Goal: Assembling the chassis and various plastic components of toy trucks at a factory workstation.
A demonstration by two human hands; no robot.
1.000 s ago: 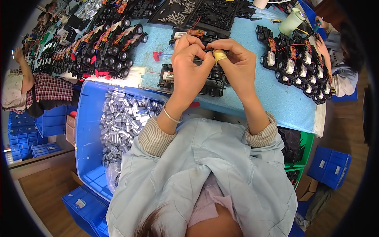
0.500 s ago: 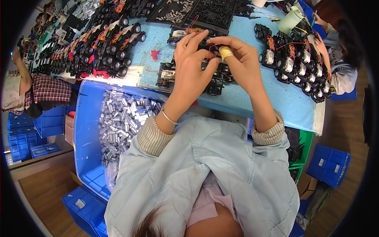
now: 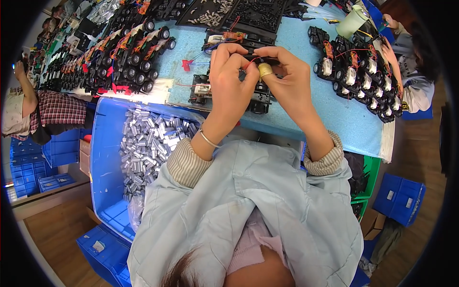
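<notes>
My left hand point(image 3: 232, 79) is closed, its thumb and finger pinching at a thin red wire point(image 3: 249, 62). Close on its right, my right hand point(image 3: 290, 76) is closed too, with yellow tape point(image 3: 265, 70) around the thumb. Between the fingertips sits a small dark part, mostly hidden; I cannot tell what it is. Both hands are over a black toy car chassis point(image 3: 259, 106) on the blue bench top. A chassis with a white block point(image 3: 202, 90) lies beside my left wrist, and another chassis point(image 3: 233, 36) with orange and red wires lies beyond the hands.
Rows of wheeled chassis point(image 3: 129, 64) crowd the left, more chassis point(image 3: 366, 81) stand at the right. Black trays point(image 3: 251, 19) of small parts and a green cup point(image 3: 352, 22) are at the back. A blue bin point(image 3: 107, 177) of silvery motors is below left. Other people sit at both sides.
Both hands have come slightly lower and closer together. My right thumb has turned inward, and my left fingers have curled toward the red wire.
</notes>
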